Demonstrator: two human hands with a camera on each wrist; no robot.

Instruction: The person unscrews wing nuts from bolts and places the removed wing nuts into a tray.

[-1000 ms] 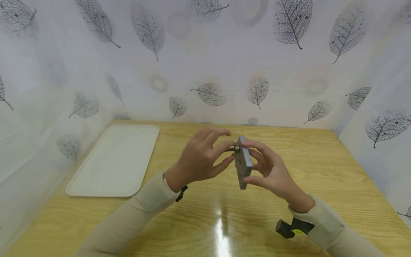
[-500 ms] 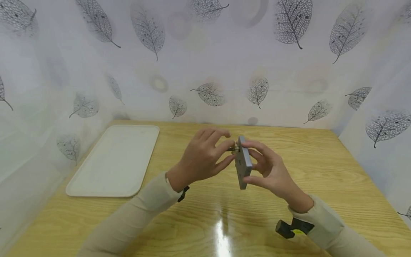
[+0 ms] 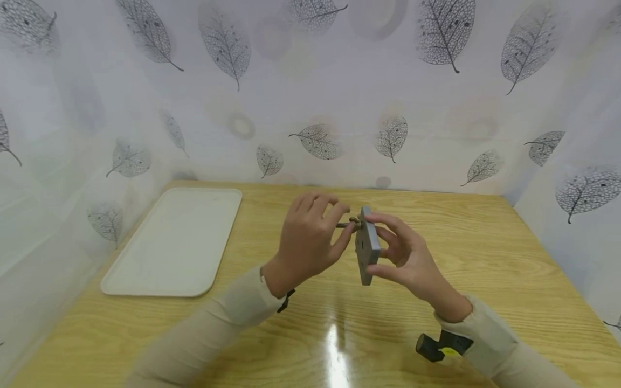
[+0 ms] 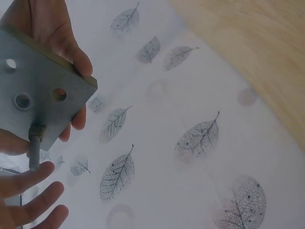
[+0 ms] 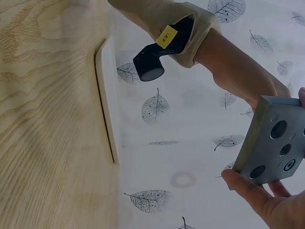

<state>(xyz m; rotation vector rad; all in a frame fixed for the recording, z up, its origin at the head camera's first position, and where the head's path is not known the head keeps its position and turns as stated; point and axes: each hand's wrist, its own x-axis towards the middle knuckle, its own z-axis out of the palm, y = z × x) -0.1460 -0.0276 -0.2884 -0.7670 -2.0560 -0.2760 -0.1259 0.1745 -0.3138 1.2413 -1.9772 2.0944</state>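
My right hand (image 3: 409,256) grips a thick grey metal plate (image 3: 368,256) by its edges, upright above the table. Several round holes, at least one threaded, pierce the plate (image 4: 40,71). A threaded bolt (image 4: 34,152) sticks out of the face turned toward my left hand (image 3: 310,231). Round the bolt, close against the plate, sits a small brass-coloured nut (image 4: 38,130). My left thumb and index finger pinch at this nut from either side of the bolt, while the other fingers stay loosely bent. In the right wrist view the plate (image 5: 267,153) hides the nut and left fingertips.
A white tray (image 3: 170,242) lies on the left of the wood-grain table (image 3: 436,215). A pale curtain (image 3: 315,81) with leaf prints hangs behind and at both sides. Black camera mounts (image 3: 432,346) sit on the wrists.
My left hand has rolled over at the nut, with its wrist shifting slightly right and its index finger drawing back. The right hand and plate stay almost still.
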